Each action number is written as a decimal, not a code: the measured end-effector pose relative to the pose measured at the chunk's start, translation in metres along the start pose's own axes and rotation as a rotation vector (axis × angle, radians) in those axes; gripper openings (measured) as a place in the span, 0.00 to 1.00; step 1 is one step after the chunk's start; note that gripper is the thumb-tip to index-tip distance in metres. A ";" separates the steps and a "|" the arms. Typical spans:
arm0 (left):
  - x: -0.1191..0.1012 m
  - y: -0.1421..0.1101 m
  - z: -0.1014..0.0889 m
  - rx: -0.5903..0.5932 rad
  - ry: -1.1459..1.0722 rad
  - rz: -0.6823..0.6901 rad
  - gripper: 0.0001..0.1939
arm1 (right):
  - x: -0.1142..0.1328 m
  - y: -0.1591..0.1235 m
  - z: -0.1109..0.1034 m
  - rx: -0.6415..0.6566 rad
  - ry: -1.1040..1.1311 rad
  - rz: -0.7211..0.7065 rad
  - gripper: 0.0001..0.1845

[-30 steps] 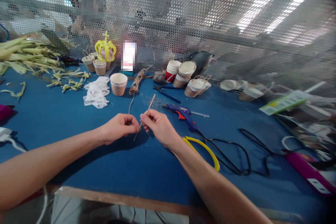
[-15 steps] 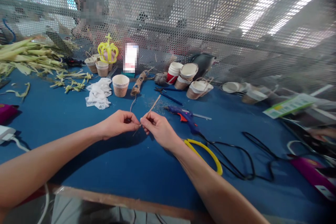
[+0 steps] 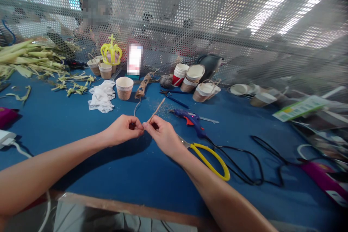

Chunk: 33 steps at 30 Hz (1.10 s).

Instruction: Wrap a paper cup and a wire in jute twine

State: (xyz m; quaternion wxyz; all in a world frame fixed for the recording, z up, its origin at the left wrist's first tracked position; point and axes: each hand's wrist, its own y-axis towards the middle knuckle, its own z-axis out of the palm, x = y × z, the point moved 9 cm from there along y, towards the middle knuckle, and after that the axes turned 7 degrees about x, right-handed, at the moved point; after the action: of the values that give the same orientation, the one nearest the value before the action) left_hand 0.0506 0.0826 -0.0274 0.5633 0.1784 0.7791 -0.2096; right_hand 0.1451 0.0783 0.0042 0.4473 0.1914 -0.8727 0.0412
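Observation:
My left hand [image 3: 122, 130] and my right hand [image 3: 162, 136] meet fingertip to fingertip over the blue table [image 3: 136, 166]. The right hand pinches a thin wooden stick [image 3: 157, 110] that slants up and away to the right. The left hand is closed in a pinch at the stick's lower end, where a brown jute string [image 3: 135, 108] runs back toward a twine bundle [image 3: 143, 85]. Whether the left fingers hold the string or the stick is hidden.
Yellow-handled scissors [image 3: 210, 157] lie right of my right wrist, beside a blue glue gun [image 3: 190, 119] with a black cord [image 3: 255, 163]. Paper cups [image 3: 124, 87], white cloth [image 3: 102, 96], green leaves [image 3: 29, 59] and a yellow crown [image 3: 111, 51] stand before a perforated metal screen [image 3: 217, 25].
The stick's lower end, which stuck out below my fingers, is now drawn up into the pinch. Both hands have closed together slightly; the scissors' blades now show.

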 end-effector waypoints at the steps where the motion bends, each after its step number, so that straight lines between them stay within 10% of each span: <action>1: 0.000 0.000 0.000 0.002 0.009 0.004 0.06 | 0.000 0.000 0.000 0.000 -0.008 -0.004 0.11; 13: -0.013 -0.004 -0.007 -0.041 0.279 0.106 0.06 | 0.001 0.001 -0.001 -0.016 -0.072 -0.012 0.11; 33: -0.004 -0.003 0.001 0.045 -0.072 -0.018 0.08 | -0.003 0.002 0.012 0.121 0.324 0.010 0.09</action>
State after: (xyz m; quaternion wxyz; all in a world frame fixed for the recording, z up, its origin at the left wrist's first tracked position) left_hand 0.0516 0.0795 -0.0240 0.5851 0.1763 0.7549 -0.2381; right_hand 0.1366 0.0778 -0.0053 0.5696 0.2044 -0.7861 0.1260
